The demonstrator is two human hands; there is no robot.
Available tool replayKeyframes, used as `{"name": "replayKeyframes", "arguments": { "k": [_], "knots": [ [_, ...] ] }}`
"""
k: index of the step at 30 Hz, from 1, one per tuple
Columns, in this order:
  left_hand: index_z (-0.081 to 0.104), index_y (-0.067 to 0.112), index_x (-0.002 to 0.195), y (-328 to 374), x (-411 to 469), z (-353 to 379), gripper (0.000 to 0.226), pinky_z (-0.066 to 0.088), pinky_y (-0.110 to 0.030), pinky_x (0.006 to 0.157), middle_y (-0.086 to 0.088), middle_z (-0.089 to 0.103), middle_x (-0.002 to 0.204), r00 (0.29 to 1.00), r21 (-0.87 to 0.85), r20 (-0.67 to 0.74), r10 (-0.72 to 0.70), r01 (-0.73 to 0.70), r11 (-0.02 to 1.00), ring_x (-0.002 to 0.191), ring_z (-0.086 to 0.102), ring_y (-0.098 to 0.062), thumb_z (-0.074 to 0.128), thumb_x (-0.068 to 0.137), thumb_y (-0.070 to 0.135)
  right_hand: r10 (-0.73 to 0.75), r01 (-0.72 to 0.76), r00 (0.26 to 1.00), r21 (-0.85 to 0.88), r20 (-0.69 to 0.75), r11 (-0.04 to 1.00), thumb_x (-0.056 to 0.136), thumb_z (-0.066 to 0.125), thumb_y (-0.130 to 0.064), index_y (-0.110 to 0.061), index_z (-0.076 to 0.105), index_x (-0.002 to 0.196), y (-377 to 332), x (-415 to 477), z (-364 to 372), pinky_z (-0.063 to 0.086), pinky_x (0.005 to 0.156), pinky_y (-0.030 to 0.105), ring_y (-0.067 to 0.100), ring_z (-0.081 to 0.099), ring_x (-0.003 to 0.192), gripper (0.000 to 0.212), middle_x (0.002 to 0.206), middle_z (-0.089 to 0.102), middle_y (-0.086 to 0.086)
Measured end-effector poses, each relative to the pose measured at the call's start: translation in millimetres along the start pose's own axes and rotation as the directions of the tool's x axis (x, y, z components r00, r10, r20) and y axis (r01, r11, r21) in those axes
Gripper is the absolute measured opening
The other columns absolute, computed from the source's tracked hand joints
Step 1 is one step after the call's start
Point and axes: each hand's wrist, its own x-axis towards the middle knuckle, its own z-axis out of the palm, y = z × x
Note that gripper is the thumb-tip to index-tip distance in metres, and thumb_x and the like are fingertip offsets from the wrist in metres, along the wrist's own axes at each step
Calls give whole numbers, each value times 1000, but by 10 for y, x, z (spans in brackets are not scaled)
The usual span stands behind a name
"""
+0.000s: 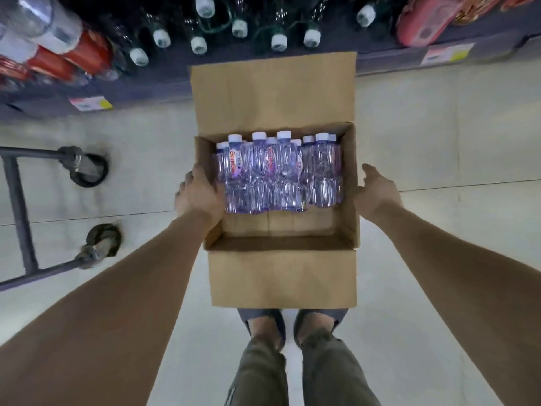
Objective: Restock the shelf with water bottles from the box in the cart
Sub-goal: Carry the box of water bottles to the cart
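Observation:
An open cardboard box sits between my two hands, above the floor and my feet. Several clear water bottles with white caps lie packed in its far half; the near half shows bare cardboard. My left hand grips the box's left wall, fingers curled over the rim. My right hand is at the right wall with fingers spread, and whether it touches the box I cannot tell. The shelf ahead holds bottles with white caps.
The cart's grey frame and two wheels stand at the left on the pale tiled floor. Bottles with red labels fill the shelf's left part, and a pink pack sits at its right. Price tags hang on the shelf edge.

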Motion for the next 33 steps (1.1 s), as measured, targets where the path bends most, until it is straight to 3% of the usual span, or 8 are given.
{"name": "replayKeyframes", "arguments": {
  "k": [4, 7, 12, 16, 24, 27, 30, 33],
  "knots": [
    [10, 19, 166, -140, 324, 311, 69, 40, -52, 110, -16, 40, 161, 995, -192, -38, -91, 82, 978, 140, 46, -43, 42, 106, 30, -69, 72, 994, 33, -80, 997, 103, 44, -31, -27, 35, 154, 114, 392, 284, 53, 85, 40, 38, 63, 106, 52, 130, 67, 13],
    [2, 20, 167, -248, 435, 460, 73, 44, -51, 106, -14, 39, 163, 996, -189, -25, -86, 80, 979, 138, 49, -43, 42, 108, 31, -69, 76, 991, 61, -111, 995, 103, 48, -22, -32, 15, 164, 171, 512, 437, 52, 86, 41, 40, 62, 113, 70, 134, 65, 13],
    [10, 26, 166, -395, 556, 574, 69, 50, -51, 98, -17, 60, 146, 996, -234, -61, -61, 45, 971, 126, 59, -45, 45, 109, 39, -111, 129, 978, 98, -174, 987, 105, 50, -22, -37, 0, 164, 243, 565, 579, 42, 72, 36, 34, 58, 85, 78, 115, 70, 18],
    [5, 33, 167, -527, 566, 614, 70, 51, -48, 92, -21, 68, 131, 998, -244, -68, -14, -3, 970, 113, 63, -48, 46, 110, 33, -140, 148, 972, 29, -188, 989, 105, 51, -25, -40, -9, 162, 316, 594, 662, 45, 67, 39, 31, 52, 73, 84, 99, 70, 21],
    [20, 38, 164, -676, 650, 680, 64, 54, -42, 84, -13, 76, 112, 987, -310, -147, 71, -114, 944, 95, 69, -41, 49, 108, 29, -145, 171, 956, 85, -257, 982, 102, 51, -15, -40, 6, 163, 327, 586, 663, 38, 72, 34, 30, 49, 77, 80, 107, 70, 21],
    [24, 41, 162, -702, 676, 683, 61, 53, -38, 83, -7, 74, 102, 985, -349, -158, 73, -125, 929, 84, 67, -32, 49, 108, 26, -153, 196, 945, 126, -288, 973, 100, 51, -11, -38, 13, 163, 320, 571, 682, 39, 74, 33, 39, 58, 85, 78, 112, 71, 19],
    [28, 40, 162, -722, 689, 694, 62, 50, -32, 78, -2, 68, 86, 979, -341, -177, 103, -160, 926, 72, 59, -21, 50, 107, 22, -176, 236, 930, 156, -323, 959, 97, 52, -9, -39, 19, 162, 344, 573, 685, 49, 85, 38, 43, 64, 100, 79, 119, 72, 16],
    [30, 39, 161, -751, 703, 717, 62, 49, -29, 74, -6, 70, 78, 973, -349, -199, 120, -185, 919, 64, 60, -21, 52, 106, 20, -182, 245, 924, 158, -337, 957, 95, 54, -7, -40, 23, 161, 373, 599, 682, 52, 95, 42, 43, 64, 105, 80, 124, 71, 14]
  ]
}}
